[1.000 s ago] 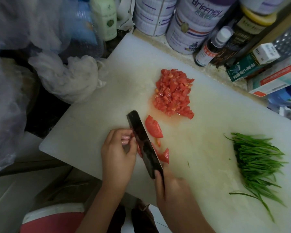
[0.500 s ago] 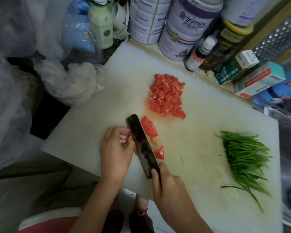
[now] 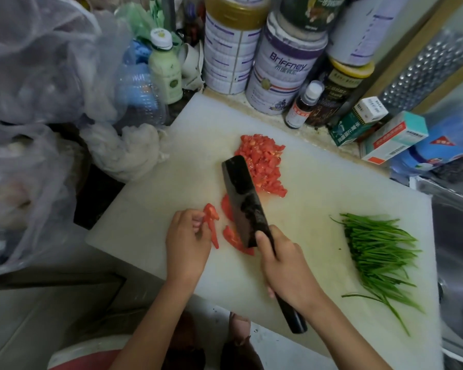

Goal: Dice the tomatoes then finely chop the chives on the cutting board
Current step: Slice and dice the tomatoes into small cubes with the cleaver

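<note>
Head view, the only one.

Cutting board [image 3: 155, 198]: white, lying askew on the counter. A heap of diced tomato [image 3: 263, 161] sits at its far middle. The chives [image 3: 377, 252] lie in a loose uncut bundle on the board's right side, well apart from the tomato.

Right hand [image 3: 286, 263]: fingers wrapped round the handle of the knife [image 3: 245, 198], thumb up against the heel of the blade. The dark blade is tilted so its flat shows. Its tip is just beside the diced heap.

Left hand [image 3: 187, 236]: fingertips curled, pinching a long tomato strip [image 3: 212, 227]. I cannot tell whether the strip is lifted or lying on the board. More undiced tomato pieces [image 3: 231, 236] lie between the strip and the blade, partly under it.

Judgement: tomato dicing is nearly done, with these last pieces outstanding; the chives are not started.

To do this step well, I would:
- Lay the strip flat alongside the other pieces, cut side down, so nothing rolls.
- Tuck the left fingertips back, knuckles guiding the blade.
- Turn the blade upright before cutting, then cross-cut in even steps to match the heap.
- Sweep the dice onto the heap and keep the juice clear of the chives.
</note>
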Demonstrator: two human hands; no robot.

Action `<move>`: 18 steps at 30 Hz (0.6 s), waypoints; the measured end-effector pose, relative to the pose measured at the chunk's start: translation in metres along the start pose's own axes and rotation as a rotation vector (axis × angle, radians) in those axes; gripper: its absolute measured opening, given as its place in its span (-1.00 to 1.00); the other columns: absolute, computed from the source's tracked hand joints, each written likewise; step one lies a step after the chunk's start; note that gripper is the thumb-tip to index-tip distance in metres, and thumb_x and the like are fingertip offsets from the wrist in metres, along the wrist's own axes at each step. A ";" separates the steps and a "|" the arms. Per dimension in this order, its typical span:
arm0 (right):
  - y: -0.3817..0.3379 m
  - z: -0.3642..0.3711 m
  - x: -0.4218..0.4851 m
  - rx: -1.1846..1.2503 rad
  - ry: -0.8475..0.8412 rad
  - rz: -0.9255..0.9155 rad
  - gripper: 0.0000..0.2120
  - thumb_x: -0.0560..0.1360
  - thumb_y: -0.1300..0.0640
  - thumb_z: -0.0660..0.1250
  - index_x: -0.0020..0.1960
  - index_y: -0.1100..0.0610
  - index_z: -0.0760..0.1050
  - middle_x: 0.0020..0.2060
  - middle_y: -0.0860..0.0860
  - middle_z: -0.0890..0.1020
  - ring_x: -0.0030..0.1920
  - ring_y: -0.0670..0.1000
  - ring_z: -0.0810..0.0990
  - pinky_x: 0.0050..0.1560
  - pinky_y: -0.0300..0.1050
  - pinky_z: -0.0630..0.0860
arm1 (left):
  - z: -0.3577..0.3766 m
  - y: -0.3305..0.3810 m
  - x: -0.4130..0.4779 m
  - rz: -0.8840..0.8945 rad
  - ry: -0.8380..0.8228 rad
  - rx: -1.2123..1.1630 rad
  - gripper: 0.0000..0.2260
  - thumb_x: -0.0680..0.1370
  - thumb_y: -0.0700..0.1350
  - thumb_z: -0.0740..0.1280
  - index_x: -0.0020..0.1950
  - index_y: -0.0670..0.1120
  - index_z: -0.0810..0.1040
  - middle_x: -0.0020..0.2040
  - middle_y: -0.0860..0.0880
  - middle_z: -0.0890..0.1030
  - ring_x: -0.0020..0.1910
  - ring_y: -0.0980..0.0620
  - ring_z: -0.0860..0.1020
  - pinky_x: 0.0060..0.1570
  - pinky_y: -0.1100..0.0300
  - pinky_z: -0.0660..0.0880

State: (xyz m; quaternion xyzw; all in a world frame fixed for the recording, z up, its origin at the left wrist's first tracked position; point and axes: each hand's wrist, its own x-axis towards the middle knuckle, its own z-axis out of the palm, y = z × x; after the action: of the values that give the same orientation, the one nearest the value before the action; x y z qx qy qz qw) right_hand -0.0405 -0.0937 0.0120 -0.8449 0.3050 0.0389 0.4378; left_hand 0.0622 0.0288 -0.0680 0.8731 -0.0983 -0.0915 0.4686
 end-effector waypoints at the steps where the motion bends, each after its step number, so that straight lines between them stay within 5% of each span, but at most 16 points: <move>1: 0.004 -0.008 -0.002 0.014 -0.009 0.006 -0.79 0.63 0.02 0.09 -0.09 0.11 0.35 -0.60 0.03 0.42 -0.67 0.03 0.41 -0.60 -0.26 0.33 | 0.000 0.003 -0.001 -0.026 -0.008 -0.012 -0.87 0.56 -0.27 0.34 0.01 -0.05 0.53 0.02 0.00 0.52 -0.09 0.06 0.53 0.00 0.22 0.48; 3: 0.012 -0.022 -0.004 0.024 -0.026 0.021 -0.79 0.62 0.01 0.09 -0.11 0.10 0.36 -0.64 0.02 0.40 -0.67 0.04 0.40 -0.60 -0.27 0.35 | 0.000 0.009 -0.007 -0.045 -0.006 0.005 -0.91 0.59 -0.20 0.33 0.06 -0.05 0.52 0.06 0.01 0.50 -0.01 0.08 0.50 0.00 0.29 0.40; 7: 0.030 -0.046 0.001 0.040 -0.100 0.032 -0.77 0.62 -0.01 0.09 -0.10 0.12 0.36 -0.61 0.07 0.40 -0.65 0.07 0.40 -0.60 -0.17 0.40 | 0.010 0.020 -0.032 0.183 0.081 0.296 -0.85 0.58 -0.07 0.36 0.08 -0.12 0.55 0.06 -0.06 0.54 -0.03 0.00 0.51 -0.08 0.22 0.39; 12: 0.053 -0.070 0.013 -0.007 -0.187 -0.020 -0.77 0.60 -0.03 0.13 -0.12 0.09 0.37 -0.56 0.07 0.40 -0.61 0.05 0.35 -0.58 -0.03 0.35 | 0.031 0.039 -0.062 0.194 -0.038 0.481 -0.55 0.50 0.24 0.30 0.17 -0.09 0.55 0.05 -0.05 0.61 -0.16 0.03 0.59 -0.24 0.27 0.48; 15: 0.061 -0.083 0.021 -0.015 -0.276 -0.051 -0.80 0.59 -0.04 0.13 -0.11 0.06 0.38 -0.55 0.03 0.41 -0.59 0.04 0.35 -0.55 0.05 0.37 | 0.041 0.044 -0.069 0.083 -0.040 0.506 -0.49 0.42 0.13 0.47 0.24 -0.14 0.55 0.05 -0.07 0.60 -0.13 -0.01 0.60 -0.27 0.15 0.58; 18: 0.068 -0.090 0.028 -0.068 -0.346 -0.099 -0.78 0.59 -0.06 0.10 -0.13 0.05 0.38 -0.53 0.01 0.43 -0.60 -0.04 0.37 -0.53 0.00 0.40 | 0.049 0.048 -0.072 0.053 0.012 0.497 -0.70 0.47 -0.05 0.48 0.15 -0.13 0.59 0.00 -0.05 0.59 -0.21 0.00 0.57 -0.33 0.19 0.53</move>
State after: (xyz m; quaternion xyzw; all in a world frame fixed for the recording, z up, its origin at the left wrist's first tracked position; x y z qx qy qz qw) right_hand -0.0737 -0.2054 0.0095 -0.8538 0.1817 0.1725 0.4563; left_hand -0.0236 -0.0178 -0.0492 0.9592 -0.1381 -0.0470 0.2422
